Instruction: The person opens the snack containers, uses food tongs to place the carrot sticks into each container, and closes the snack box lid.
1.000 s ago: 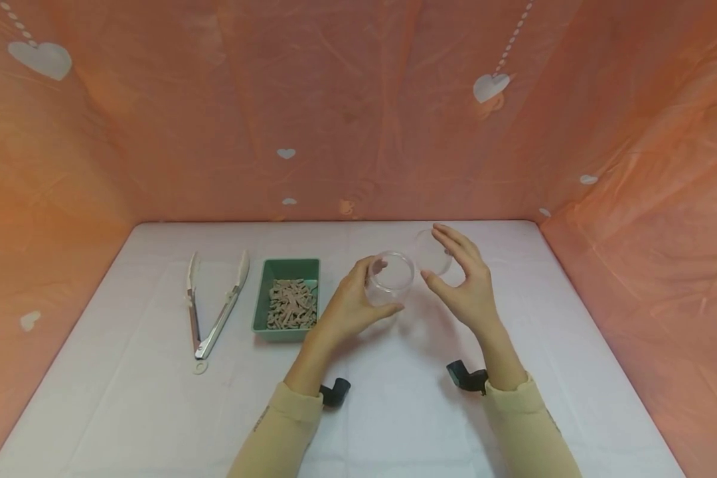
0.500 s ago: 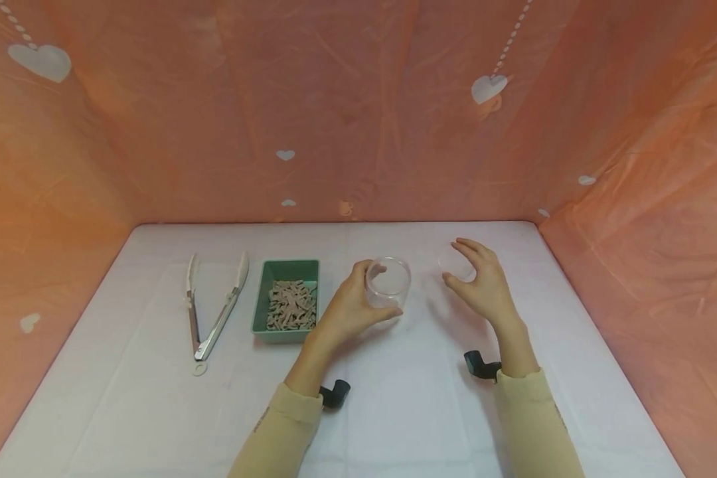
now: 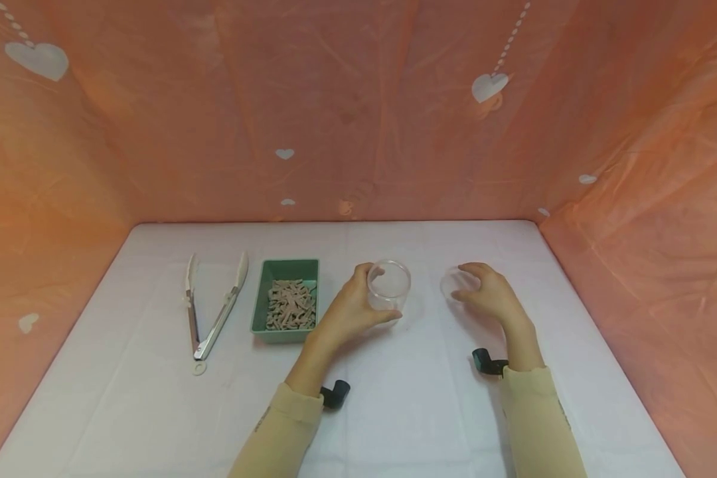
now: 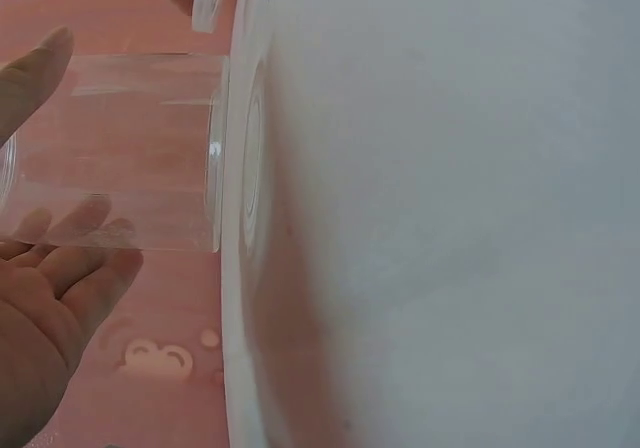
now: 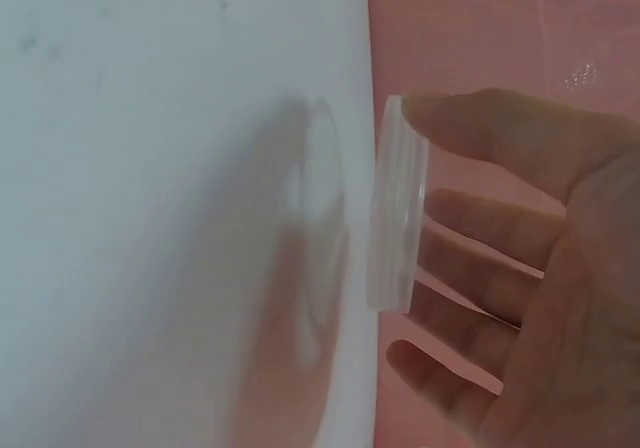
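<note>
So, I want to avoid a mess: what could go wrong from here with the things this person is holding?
The left hand holds the clear jar between thumb and fingers, so its smooth wall might slip. The right hand holds the clear lid, which could drop if the grip loosens. The green tray of brown pieces sits close beside the left hand; a sideways bump might spill some.

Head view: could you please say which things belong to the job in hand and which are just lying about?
In the job:
clear jar, in the left hand
clear lid, in the right hand

Not held, apparently idle:
tongs
green tray of brown pieces
</note>
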Available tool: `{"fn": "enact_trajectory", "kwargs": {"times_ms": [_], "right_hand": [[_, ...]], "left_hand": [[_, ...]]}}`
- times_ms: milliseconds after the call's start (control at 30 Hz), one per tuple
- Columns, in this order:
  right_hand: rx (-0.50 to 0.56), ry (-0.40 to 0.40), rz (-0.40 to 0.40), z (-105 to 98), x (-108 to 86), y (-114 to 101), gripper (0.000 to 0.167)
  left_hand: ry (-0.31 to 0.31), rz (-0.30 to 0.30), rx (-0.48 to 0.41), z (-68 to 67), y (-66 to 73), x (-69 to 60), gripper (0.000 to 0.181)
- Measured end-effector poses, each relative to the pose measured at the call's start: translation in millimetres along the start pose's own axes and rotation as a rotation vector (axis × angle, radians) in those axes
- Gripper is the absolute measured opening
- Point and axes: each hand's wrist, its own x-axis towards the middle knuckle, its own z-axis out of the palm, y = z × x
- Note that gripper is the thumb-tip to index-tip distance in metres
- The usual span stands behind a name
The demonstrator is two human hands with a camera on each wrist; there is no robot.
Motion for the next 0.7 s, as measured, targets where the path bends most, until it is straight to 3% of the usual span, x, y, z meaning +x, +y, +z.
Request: {"fn": "enact_trajectory", "kwargs": {"times_ms": [233,500,700], "right_hand": [[-0.009,-0.032,-0.009,4.5,1.2,9.6,0.064],[-0.023,-0.048,-0.076,6.2,3.2,15.4,0.065],[-0.009,-0.062,-0.058,6.6,2.5,15.7,0.067]], "left_hand": [[-0.020,-0.011,0.021,0.5,0.2,0.5,0.093],[-0.040,-0.010,0.031,1.9,-3.1,1.2,0.093],[-0.053,-0.021,0.010,1.7,-4.6,0.9,0.094]]}}
